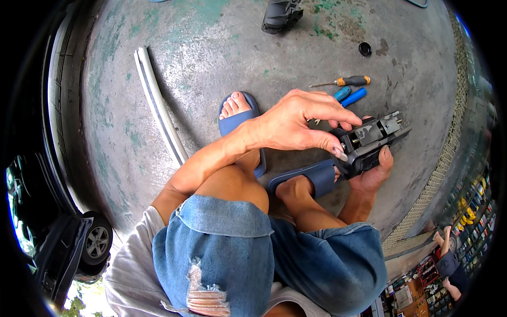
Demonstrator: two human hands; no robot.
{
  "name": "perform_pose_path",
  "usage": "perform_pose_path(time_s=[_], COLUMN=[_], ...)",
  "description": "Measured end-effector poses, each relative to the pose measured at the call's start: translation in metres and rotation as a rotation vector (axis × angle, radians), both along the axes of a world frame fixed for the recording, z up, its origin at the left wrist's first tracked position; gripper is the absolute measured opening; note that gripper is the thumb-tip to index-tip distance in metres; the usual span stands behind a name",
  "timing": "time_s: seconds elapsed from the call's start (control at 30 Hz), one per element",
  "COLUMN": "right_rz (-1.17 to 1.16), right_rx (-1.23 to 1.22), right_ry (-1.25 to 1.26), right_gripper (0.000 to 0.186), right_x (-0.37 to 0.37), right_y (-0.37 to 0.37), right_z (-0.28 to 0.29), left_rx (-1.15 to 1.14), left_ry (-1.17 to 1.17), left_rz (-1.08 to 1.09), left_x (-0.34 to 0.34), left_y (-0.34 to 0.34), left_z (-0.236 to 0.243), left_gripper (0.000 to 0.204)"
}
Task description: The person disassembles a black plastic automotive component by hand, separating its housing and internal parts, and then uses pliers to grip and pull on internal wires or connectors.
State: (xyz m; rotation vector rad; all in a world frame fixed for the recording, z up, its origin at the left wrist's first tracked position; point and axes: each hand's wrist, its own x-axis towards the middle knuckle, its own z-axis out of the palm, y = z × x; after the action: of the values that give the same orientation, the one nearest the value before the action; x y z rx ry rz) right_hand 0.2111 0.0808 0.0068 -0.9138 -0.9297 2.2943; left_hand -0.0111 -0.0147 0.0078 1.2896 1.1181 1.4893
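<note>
A black boxy mechanical part (pixel 374 138) with metal pieces on its top is held up in front of my right foot. My right hand (pixel 376 171) wraps round it from below, with the thumb along its near side. From the left my left hand (pixel 311 122) reaches over, its thumb and forefinger gripping the near left end of the same part. What the thumb tip presses there is too small to make out. Beyond the hands lie a screwdriver (pixel 355 80) with an orange and black handle, a blue-handled tool (pixel 355 97) and a teal-handled tool (pixel 342 94).
On the concrete floor lie a long pale trim strip (pixel 158 105), a black plastic housing (pixel 281 16) and a round black cap (pixel 365 49). A dark car (pixel 58 232) stands at the left. A drain grating (pixel 441 164) runs along the right; another person (pixel 450 264) is at lower right.
</note>
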Motion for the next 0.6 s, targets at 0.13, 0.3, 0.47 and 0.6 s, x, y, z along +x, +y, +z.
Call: perform_pose_path(time_s=[0.13,0.3,0.47,0.6], right_rz=[0.022,0.056,-0.076,-0.184], right_rx=[-0.051,0.056,0.221,0.25], right_ry=[0.012,-0.043,-0.131,-0.121], right_gripper=[0.079,0.078,0.073,0.072], right_x=[0.003,-0.003,-0.005,-0.009], right_y=[0.001,0.0,0.004,0.002], right_z=[-0.001,0.004,0.011,0.012], left_rx=[0.051,0.081,0.148,0.101], left_ry=[-0.009,0.041,0.227,0.196], left_rz=[0.02,0.05,0.201,0.319], left_x=[0.002,0.003,0.008,0.013], left_y=[0.0,-0.001,-0.004,-0.005], left_z=[-0.001,-0.003,-0.012,-0.014], left_gripper=[0.05,0.047,0.04,0.022])
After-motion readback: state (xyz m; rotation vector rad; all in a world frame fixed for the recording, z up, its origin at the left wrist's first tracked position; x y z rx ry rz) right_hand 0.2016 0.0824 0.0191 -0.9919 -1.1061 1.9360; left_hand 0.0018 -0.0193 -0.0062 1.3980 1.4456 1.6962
